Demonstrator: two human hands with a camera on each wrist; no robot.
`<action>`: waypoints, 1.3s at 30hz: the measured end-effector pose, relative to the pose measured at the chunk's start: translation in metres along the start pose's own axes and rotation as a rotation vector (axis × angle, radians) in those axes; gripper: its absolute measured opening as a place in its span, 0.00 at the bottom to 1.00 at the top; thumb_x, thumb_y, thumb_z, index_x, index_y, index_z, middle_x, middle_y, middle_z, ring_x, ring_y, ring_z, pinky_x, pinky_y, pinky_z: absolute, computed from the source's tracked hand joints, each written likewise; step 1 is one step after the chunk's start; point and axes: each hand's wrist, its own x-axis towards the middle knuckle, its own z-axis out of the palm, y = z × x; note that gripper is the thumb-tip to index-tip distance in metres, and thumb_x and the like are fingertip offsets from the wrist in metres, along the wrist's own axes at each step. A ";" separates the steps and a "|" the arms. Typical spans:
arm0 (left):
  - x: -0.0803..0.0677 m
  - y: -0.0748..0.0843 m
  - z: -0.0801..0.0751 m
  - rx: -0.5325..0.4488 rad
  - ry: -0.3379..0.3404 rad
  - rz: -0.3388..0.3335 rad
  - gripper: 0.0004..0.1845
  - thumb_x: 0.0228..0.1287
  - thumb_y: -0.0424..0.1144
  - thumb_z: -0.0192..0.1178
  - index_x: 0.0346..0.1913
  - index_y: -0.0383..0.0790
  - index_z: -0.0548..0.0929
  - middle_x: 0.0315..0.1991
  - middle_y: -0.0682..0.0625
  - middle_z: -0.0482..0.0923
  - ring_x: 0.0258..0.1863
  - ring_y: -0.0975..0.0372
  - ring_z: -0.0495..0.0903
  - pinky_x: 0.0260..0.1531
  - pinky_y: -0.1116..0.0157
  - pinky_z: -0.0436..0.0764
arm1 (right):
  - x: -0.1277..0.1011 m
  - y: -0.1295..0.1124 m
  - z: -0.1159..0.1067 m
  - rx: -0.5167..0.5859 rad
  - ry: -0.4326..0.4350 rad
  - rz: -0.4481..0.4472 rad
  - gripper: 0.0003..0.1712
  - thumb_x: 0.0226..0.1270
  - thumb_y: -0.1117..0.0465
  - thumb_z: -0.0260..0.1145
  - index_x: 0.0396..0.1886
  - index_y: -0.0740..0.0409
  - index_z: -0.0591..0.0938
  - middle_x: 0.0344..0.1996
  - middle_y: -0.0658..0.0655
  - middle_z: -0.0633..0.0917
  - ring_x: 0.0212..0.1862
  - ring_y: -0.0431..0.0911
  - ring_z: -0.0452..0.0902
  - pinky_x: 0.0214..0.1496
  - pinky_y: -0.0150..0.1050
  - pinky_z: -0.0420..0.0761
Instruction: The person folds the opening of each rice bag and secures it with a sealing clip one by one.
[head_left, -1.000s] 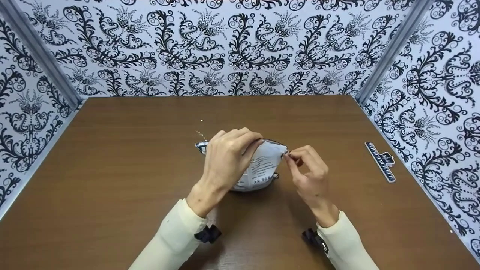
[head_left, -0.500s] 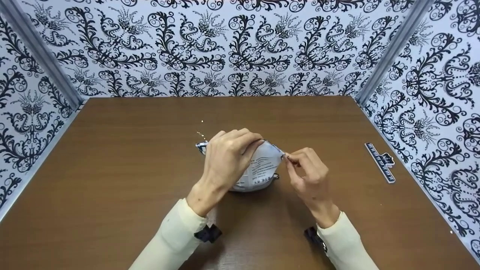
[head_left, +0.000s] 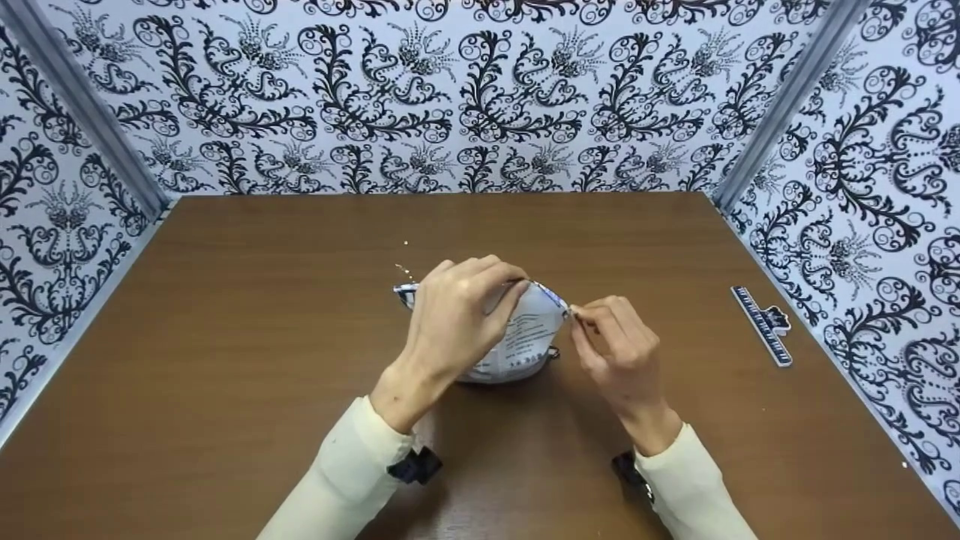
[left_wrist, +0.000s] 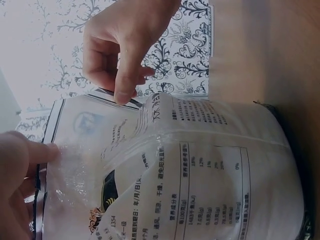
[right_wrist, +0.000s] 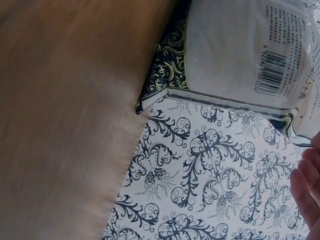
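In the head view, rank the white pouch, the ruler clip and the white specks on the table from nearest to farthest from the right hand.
1. The white pouch: the right hand pinches its top right corner.
2. The ruler clip: to the hand's right, near the right wall.
3. The white specks: beyond the left hand, behind the pouch's left corner.

Head view high, looking down; both wrist views close on the pouch (head_left: 525, 330)
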 end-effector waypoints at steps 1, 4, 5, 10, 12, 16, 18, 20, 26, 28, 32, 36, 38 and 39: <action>0.000 0.000 0.000 -0.001 -0.005 0.002 0.06 0.71 0.44 0.67 0.42 0.49 0.92 0.36 0.59 0.91 0.33 0.67 0.87 0.30 0.66 0.72 | 0.000 0.000 0.000 -0.005 -0.002 0.000 0.08 0.55 0.77 0.74 0.33 0.65 0.87 0.28 0.56 0.85 0.30 0.45 0.79 0.35 0.32 0.79; -0.001 0.001 -0.001 -0.002 -0.011 0.002 0.08 0.71 0.47 0.67 0.43 0.49 0.92 0.37 0.58 0.91 0.35 0.65 0.87 0.32 0.66 0.73 | 0.001 0.001 0.000 0.002 -0.008 0.012 0.08 0.55 0.76 0.75 0.34 0.64 0.87 0.29 0.56 0.85 0.31 0.46 0.80 0.36 0.32 0.80; -0.001 0.001 0.000 -0.001 -0.012 0.001 0.09 0.70 0.48 0.67 0.43 0.48 0.91 0.38 0.58 0.91 0.35 0.65 0.87 0.33 0.66 0.74 | 0.001 0.001 0.000 0.011 -0.013 0.021 0.08 0.55 0.75 0.76 0.34 0.64 0.87 0.30 0.56 0.85 0.31 0.46 0.81 0.37 0.32 0.80; 0.000 0.004 0.001 0.016 -0.006 -0.003 0.12 0.71 0.51 0.66 0.43 0.48 0.91 0.38 0.58 0.91 0.36 0.64 0.87 0.36 0.66 0.75 | 0.002 0.000 -0.002 0.126 -0.038 0.104 0.12 0.55 0.74 0.77 0.38 0.64 0.87 0.33 0.58 0.86 0.34 0.49 0.81 0.40 0.29 0.80; 0.000 0.005 0.003 0.023 0.002 -0.003 0.12 0.71 0.52 0.66 0.43 0.48 0.91 0.38 0.58 0.91 0.36 0.64 0.88 0.36 0.66 0.76 | 0.004 -0.001 -0.003 0.184 -0.043 0.152 0.12 0.56 0.75 0.76 0.40 0.64 0.87 0.34 0.58 0.86 0.36 0.48 0.81 0.42 0.28 0.79; 0.001 0.007 0.005 0.026 0.017 -0.008 0.13 0.71 0.53 0.66 0.43 0.48 0.91 0.38 0.58 0.90 0.35 0.64 0.88 0.35 0.66 0.76 | 0.008 -0.003 -0.004 0.265 -0.039 0.270 0.11 0.63 0.76 0.70 0.43 0.63 0.88 0.36 0.58 0.87 0.39 0.42 0.81 0.47 0.26 0.79; 0.001 0.007 0.006 0.022 0.021 -0.016 0.13 0.71 0.53 0.66 0.42 0.48 0.91 0.37 0.58 0.90 0.35 0.64 0.88 0.35 0.66 0.76 | 0.009 -0.005 -0.005 0.282 -0.050 0.326 0.11 0.67 0.75 0.67 0.45 0.62 0.88 0.37 0.59 0.87 0.41 0.40 0.82 0.49 0.26 0.79; 0.000 0.007 0.006 0.016 0.023 -0.026 0.13 0.71 0.53 0.66 0.42 0.48 0.91 0.37 0.58 0.90 0.35 0.64 0.88 0.35 0.66 0.76 | 0.010 -0.006 -0.005 0.301 -0.073 0.371 0.11 0.72 0.74 0.63 0.46 0.60 0.89 0.39 0.59 0.88 0.43 0.41 0.82 0.50 0.26 0.79; -0.001 0.008 0.006 0.004 0.030 -0.037 0.13 0.70 0.53 0.67 0.42 0.48 0.91 0.37 0.58 0.90 0.34 0.64 0.87 0.35 0.66 0.76 | 0.012 -0.006 -0.001 0.427 -0.081 0.422 0.14 0.77 0.73 0.56 0.44 0.66 0.89 0.38 0.60 0.87 0.43 0.44 0.82 0.50 0.29 0.81; -0.001 0.008 0.007 0.006 0.036 -0.038 0.13 0.70 0.54 0.67 0.41 0.49 0.91 0.36 0.58 0.90 0.34 0.64 0.87 0.34 0.65 0.75 | 0.013 -0.006 0.001 0.466 -0.072 0.436 0.15 0.78 0.73 0.55 0.43 0.67 0.89 0.37 0.63 0.87 0.43 0.42 0.82 0.49 0.30 0.81; -0.002 0.008 0.008 0.011 0.042 -0.042 0.13 0.68 0.53 0.68 0.41 0.48 0.91 0.35 0.57 0.90 0.33 0.64 0.86 0.33 0.65 0.75 | 0.016 -0.007 0.003 0.534 -0.073 0.486 0.16 0.79 0.71 0.54 0.43 0.66 0.90 0.38 0.65 0.86 0.43 0.42 0.83 0.49 0.31 0.83; -0.002 0.009 0.008 0.011 0.038 -0.047 0.13 0.68 0.53 0.69 0.41 0.48 0.91 0.36 0.57 0.90 0.33 0.64 0.86 0.34 0.65 0.74 | 0.020 -0.009 0.004 0.569 -0.082 0.521 0.16 0.79 0.70 0.56 0.43 0.63 0.91 0.38 0.63 0.87 0.44 0.44 0.84 0.48 0.32 0.84; -0.002 0.009 0.008 0.009 0.036 -0.052 0.13 0.68 0.53 0.69 0.41 0.48 0.91 0.36 0.57 0.90 0.33 0.64 0.86 0.34 0.65 0.74 | 0.021 -0.011 0.005 0.578 -0.086 0.527 0.15 0.78 0.70 0.57 0.43 0.63 0.91 0.39 0.63 0.87 0.44 0.46 0.84 0.48 0.33 0.84; -0.002 0.009 0.008 0.009 0.035 -0.054 0.13 0.68 0.53 0.69 0.41 0.48 0.91 0.36 0.57 0.90 0.33 0.64 0.86 0.34 0.65 0.75 | 0.022 -0.011 0.005 0.582 -0.086 0.531 0.14 0.78 0.70 0.58 0.42 0.63 0.91 0.39 0.63 0.87 0.45 0.47 0.84 0.48 0.33 0.84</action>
